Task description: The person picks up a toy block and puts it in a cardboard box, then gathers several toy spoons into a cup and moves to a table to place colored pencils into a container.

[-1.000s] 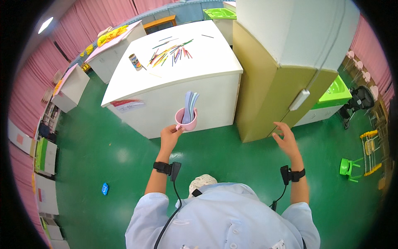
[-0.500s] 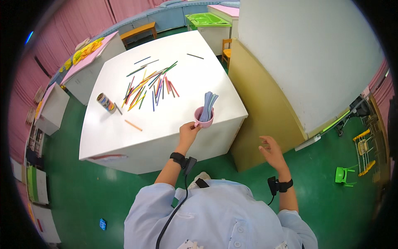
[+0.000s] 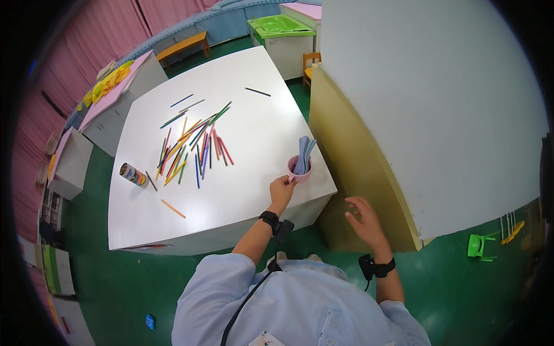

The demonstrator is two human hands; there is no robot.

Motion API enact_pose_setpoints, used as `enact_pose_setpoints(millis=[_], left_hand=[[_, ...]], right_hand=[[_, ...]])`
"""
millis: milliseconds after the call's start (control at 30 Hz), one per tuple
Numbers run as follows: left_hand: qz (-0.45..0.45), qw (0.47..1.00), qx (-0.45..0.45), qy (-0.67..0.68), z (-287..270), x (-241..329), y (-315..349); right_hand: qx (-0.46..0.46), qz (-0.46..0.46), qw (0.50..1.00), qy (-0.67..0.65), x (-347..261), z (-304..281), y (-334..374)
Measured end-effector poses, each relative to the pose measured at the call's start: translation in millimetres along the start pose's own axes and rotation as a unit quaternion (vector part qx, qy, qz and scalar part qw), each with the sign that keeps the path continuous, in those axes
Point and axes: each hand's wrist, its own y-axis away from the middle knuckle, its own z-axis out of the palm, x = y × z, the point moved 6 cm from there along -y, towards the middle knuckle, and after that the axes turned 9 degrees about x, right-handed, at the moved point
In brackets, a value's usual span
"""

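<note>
At the right side of the white table point(image 3: 242, 190), my left hand point(image 3: 281, 193) is closed on the handle of a pink mug point(image 3: 299, 173). Several blue-grey utensils with flat handles point(image 3: 304, 153) stand in the mug, their lower ends hidden inside; it appears to be on the tabletop. My right hand point(image 3: 365, 219) is in the air just off the table's near right corner, empty, with loosely bent fingers apart. Left of the mug, many coloured pencils point(image 3: 199, 141) lie scattered over the middle of the table. A printed cylindrical can point(image 3: 134, 175) lies on its side at the left.
A tall pale panel with a tan lower part point(image 3: 358, 161) stands close along the table's right side. One orange pencil point(image 3: 173, 208) lies near the front edge. A small green chair point(image 3: 480, 246) is on the green floor at the right, a blue object point(image 3: 150, 321) at the lower left.
My left hand has moved the pink mug to the right and back, nearer the table's right edge. The view has shifted. My right hand stays empty and raised.
</note>
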Motion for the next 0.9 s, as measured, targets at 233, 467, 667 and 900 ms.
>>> enact_pose_setpoints(millis=[233, 467, 667, 900], left_hand=[[0.009, 0.999, 0.027, -0.038, 2, -3, 9], [0.016, 0.998, 0.066, -0.010, -15, -9, 41], [0.017, 0.996, 0.068, 0.048, -68, 3, 60], [-0.031, 0.984, 0.174, 0.018, -213, -52, 91]], right_hand=[[-0.040, -0.021, 0.999, -0.010, 6, -5, -7], [-0.118, -0.030, 0.991, -0.057, 30, 14, -10], [-0.153, -0.053, 0.985, -0.056, 36, 55, -23], [-0.163, -0.086, 0.982, -0.043, -12, 107, -19]])
